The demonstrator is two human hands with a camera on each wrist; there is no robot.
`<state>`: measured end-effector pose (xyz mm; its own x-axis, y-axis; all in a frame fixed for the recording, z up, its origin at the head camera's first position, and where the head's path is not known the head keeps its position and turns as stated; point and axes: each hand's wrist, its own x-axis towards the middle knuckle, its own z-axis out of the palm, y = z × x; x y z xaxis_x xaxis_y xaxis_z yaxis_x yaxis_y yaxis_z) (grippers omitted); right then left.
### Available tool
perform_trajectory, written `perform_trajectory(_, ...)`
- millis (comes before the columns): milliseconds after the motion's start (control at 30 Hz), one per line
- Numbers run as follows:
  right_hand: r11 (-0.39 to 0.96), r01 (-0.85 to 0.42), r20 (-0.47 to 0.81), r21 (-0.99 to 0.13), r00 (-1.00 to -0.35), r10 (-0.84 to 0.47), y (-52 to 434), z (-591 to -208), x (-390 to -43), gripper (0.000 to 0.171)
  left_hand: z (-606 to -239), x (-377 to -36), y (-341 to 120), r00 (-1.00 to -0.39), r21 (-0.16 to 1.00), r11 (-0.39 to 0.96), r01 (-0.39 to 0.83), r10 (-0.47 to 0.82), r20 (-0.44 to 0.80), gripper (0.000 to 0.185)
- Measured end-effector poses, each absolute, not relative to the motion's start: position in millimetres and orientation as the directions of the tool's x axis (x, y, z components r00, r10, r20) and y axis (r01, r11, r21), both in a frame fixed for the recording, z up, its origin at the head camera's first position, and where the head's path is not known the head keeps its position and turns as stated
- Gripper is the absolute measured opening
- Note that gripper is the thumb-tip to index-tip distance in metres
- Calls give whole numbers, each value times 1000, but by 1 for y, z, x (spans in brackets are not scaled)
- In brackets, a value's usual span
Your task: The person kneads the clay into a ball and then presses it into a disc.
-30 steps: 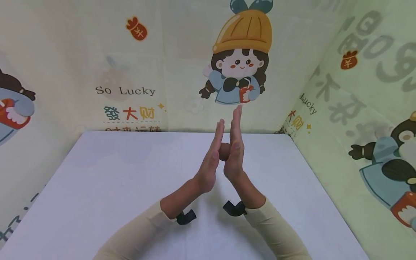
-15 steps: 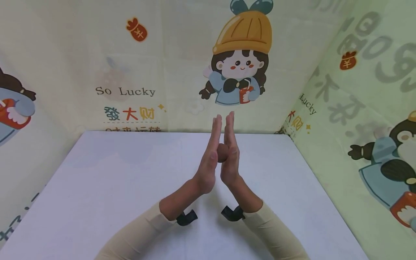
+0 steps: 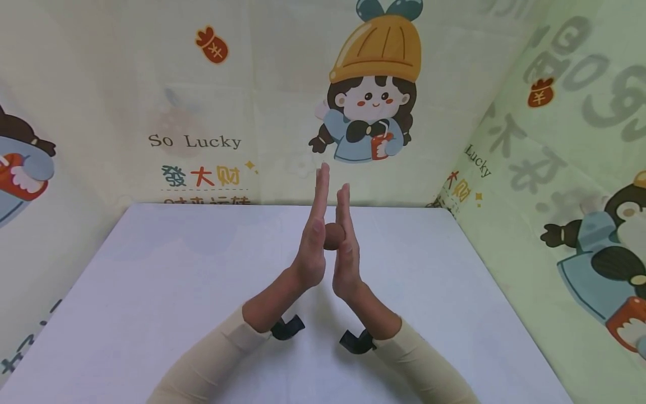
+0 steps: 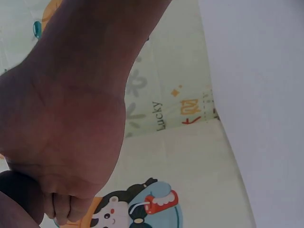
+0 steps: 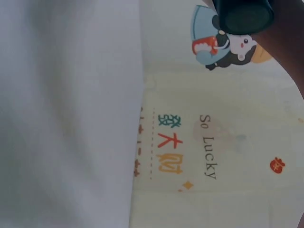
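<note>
Above the white desk [image 3: 151,292], both palms have slid against each other: the left hand [image 3: 309,247] now reaches further toward 12 o'clock than the right hand [image 3: 345,252]. Fingers straight, each grip flat, pressing the brown ball [image 3: 333,235] between them, so rolling continues.
</note>
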<state>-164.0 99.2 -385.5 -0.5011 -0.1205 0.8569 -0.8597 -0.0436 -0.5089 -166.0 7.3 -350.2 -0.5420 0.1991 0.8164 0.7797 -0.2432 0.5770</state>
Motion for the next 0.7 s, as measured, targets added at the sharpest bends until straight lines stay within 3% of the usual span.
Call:
perform_trajectory(167,-43,-850,846,-524,-515,-135,95,-390,-159,90,-347,-173,2,-537,563,-236,792,171,826,83)
perform_trajectory(467,-44,-833,827,-552,-540,-159,87,-389,-150,93,-346,-189,-6,-581,596,-253,762,139,802,84)
perform_trajectory(700,-36,-842,836,-538,-528,-153,86,-389,-148,94,-359,-201,-8,-597,617,-235,751,157,787,79)
